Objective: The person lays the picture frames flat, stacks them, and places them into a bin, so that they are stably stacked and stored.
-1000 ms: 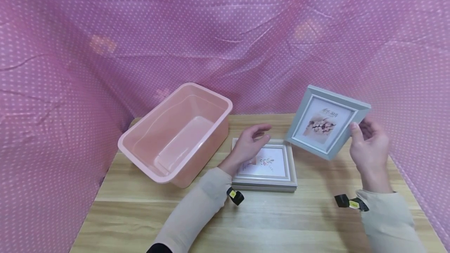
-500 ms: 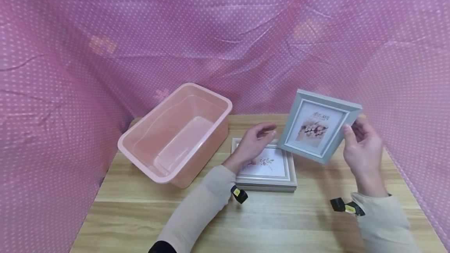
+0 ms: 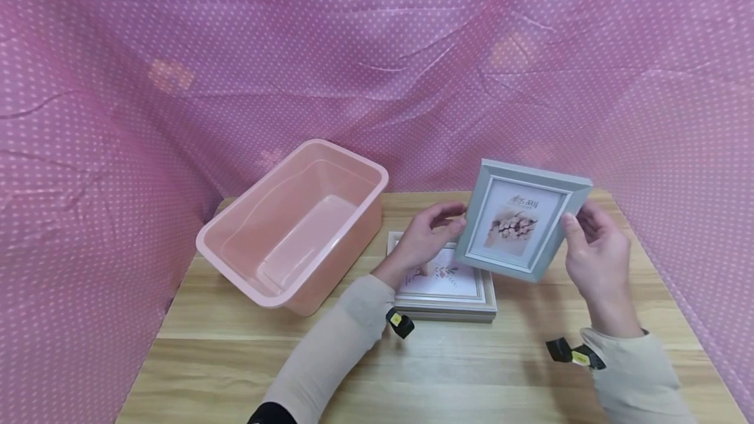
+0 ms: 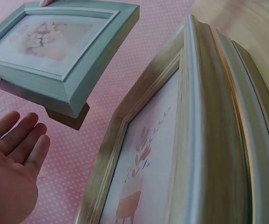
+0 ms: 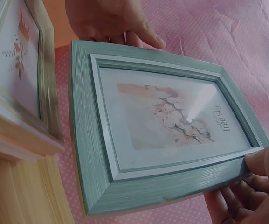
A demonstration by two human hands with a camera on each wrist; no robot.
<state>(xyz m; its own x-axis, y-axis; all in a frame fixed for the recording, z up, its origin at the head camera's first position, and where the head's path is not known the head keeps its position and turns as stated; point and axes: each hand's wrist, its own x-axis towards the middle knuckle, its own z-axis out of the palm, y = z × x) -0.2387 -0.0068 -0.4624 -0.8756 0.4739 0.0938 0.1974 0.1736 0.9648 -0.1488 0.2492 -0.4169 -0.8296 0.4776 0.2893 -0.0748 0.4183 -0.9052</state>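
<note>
My right hand (image 3: 601, 257) grips the grooved green frame (image 3: 536, 179) containing a floral print (image 3: 511, 229); my left hand (image 3: 423, 235), fingers loosely extended, is at its opposite edge. Pink tub (image 3: 347, 247): smooth, round-cornered.

Even light leaves a white glare on the green frame (image 5: 171, 116) and soft shadows on the table (image 3: 459, 371).

Right of the view, the blue-green picture frame (image 3: 521, 221) has a matt, finely streaked, wood-like border; its clear front (image 5: 190, 119) is glossy with glare. Lower centre, the stacked picture frames (image 3: 448, 286) show smooth, softly lustrous mouldings. Centre left, the tub (image 3: 341, 260) is smooth, shiny plastic. Below, wood-grained tabletop (image 3: 459, 371); behind, creased cloth (image 3: 377, 70) with a slight sheen.
</note>
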